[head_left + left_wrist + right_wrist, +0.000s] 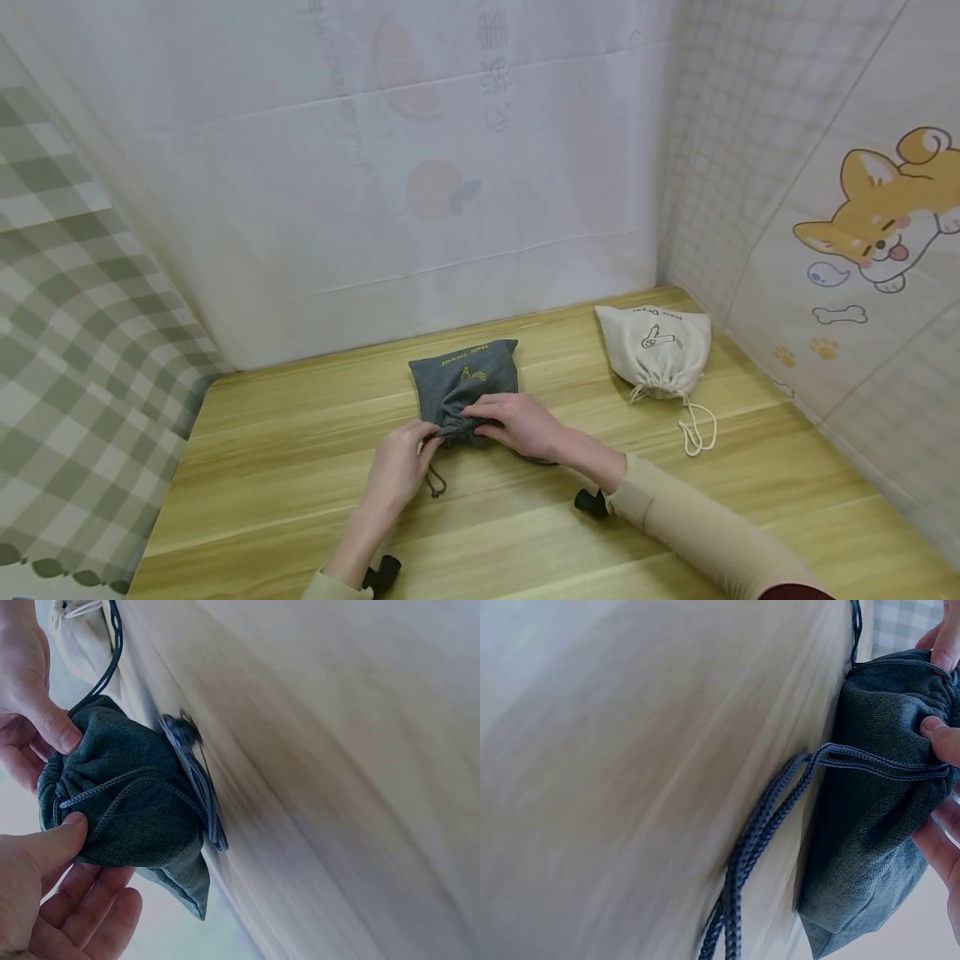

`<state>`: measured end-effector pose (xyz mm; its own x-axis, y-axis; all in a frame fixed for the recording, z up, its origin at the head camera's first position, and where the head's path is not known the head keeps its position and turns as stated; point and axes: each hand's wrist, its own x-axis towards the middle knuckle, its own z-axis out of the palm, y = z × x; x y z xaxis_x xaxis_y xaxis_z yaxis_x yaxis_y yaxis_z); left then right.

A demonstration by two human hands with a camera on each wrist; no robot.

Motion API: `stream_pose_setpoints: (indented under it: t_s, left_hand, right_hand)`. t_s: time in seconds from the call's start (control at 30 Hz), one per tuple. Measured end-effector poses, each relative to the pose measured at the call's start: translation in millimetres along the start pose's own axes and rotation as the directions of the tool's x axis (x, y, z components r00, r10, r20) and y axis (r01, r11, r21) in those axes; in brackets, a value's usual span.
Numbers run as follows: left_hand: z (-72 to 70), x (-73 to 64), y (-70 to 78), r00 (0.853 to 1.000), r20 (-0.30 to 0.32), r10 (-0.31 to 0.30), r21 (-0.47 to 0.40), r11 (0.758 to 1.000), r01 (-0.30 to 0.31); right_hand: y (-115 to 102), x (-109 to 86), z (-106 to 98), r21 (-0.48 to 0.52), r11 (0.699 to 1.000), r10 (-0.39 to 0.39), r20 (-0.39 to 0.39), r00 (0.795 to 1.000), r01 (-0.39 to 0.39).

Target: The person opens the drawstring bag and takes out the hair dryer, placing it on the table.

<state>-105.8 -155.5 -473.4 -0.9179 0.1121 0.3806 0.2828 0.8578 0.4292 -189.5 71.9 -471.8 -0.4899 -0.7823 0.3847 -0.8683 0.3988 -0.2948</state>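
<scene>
A dark grey drawstring bag (442, 382) with yellow print lies on the table, its gathered mouth toward me. My left hand (397, 467) pinches the left side of that mouth between thumb and fingers. On the right side, my right hand (521, 425) grips the gathered cloth with thumb and fingertips. Dark drawstrings (761, 806) trail from the bag over the wood in the right wrist view. Another knotted cord end (180, 731) hangs by the bag's mouth in the left wrist view. What the bag holds is hidden.
A cream drawstring bag (660, 342) with a hair dryer print lies at the back right, its white cord (697, 429) loose on the wooden table (300, 450). White sheeting (450, 250) closes off the back; a checked cloth (67, 333) hangs on the left.
</scene>
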Motion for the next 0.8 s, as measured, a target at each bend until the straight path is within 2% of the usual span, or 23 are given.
stream_pose_setpoints:
  t_s: [0.23,0.37,0.57,0.8]
  left_hand:
    - [-12.1,-10.9,-12.1,1.000,-0.025,-0.001,0.025,1.000,0.002]
    - [-19.8,-16.8,-19.4,0.999,-0.041,-0.005,0.027,1.000,0.006]
    - [-28.4,-18.0,-28.7,0.997,-0.068,-0.024,0.022,0.999,0.025]
    - [-29.4,-19.9,-26.6,0.998,-0.041,-0.038,0.036,0.999,0.040]
  right_hand:
    - [-8.6,11.5,10.8,0.055,0.998,-0.014,-0.004,1.000,0.014]
    - [-15.2,22.4,16.7,0.077,0.996,0.034,0.009,0.999,-0.034]
    - [-23.8,38.4,24.6,0.090,0.990,0.110,0.000,0.994,-0.109]
    - [-25.3,34.9,26.6,0.125,0.982,0.144,-0.010,0.990,-0.142]
